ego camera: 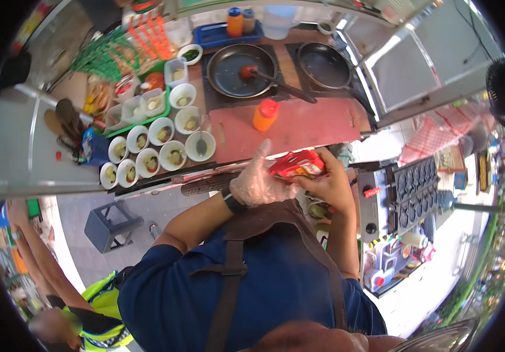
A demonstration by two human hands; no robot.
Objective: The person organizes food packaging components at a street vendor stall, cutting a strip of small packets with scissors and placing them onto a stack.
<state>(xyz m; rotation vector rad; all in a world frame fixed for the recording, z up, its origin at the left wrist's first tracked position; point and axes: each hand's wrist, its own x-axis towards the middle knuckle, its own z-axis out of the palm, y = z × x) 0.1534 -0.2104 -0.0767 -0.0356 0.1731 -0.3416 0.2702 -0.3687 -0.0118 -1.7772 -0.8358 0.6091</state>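
Observation:
Just in front of my apron I hold a bundle of shiny red sachets that bear writing. My right hand is bare and grips their right end between thumb and fingers. Around their left end is my left hand, in a clear plastic glove, its thumb raised apart. A dark watch sits on the left wrist. Beyond my hands, an orange squeeze bottle with a red cap stands on a red cutting board. Several white cups with food in them stand to the left.
Two frying pans sit at the back; a red-headed utensil rests in the left one. A moulded griddle stands at right. A grey stool and a person in a yellow vest are at lower left.

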